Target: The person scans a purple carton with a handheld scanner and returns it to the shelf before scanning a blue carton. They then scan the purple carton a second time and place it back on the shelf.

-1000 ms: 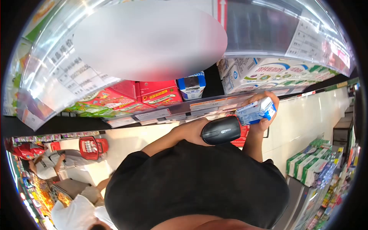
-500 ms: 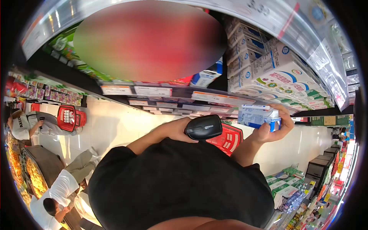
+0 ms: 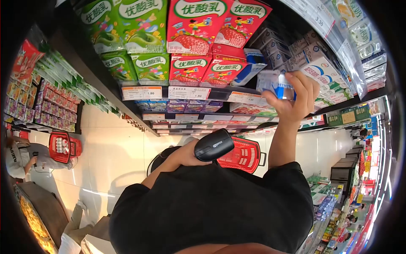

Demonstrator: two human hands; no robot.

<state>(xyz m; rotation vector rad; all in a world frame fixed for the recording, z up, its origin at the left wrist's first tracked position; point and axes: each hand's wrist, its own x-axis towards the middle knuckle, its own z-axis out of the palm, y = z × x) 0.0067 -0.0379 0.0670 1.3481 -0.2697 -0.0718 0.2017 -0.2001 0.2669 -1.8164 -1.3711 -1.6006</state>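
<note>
My left hand point(image 3: 185, 155) is wrapped round a black barcode scanner point(image 3: 215, 145), held in front of my chest above a red basket. My right hand point(image 3: 297, 98) is raised to the shelf edge, thumb and fingers closed round a small blue and white milk carton point(image 3: 270, 81). Just behind it on the shelf, a blue and white carton point(image 3: 250, 70) leans beside the red drink cartons point(image 3: 198, 25). White milk cartons point(image 3: 323, 70) are stacked right of my hand. My fingers partly cover the carton I hold.
Green drink cartons point(image 3: 141, 25) fill the shelf's left part. Price labels point(image 3: 186, 93) line its front edge. Below me is a red shopping basket point(image 3: 243, 154). At far left a person point(image 3: 21, 156) stands near another red basket point(image 3: 63, 146).
My right hand has moved up and away from me with the milk carton, to the shelf. The scanner in my left hand has shifted slightly left. The view shows more of the shelf.
</note>
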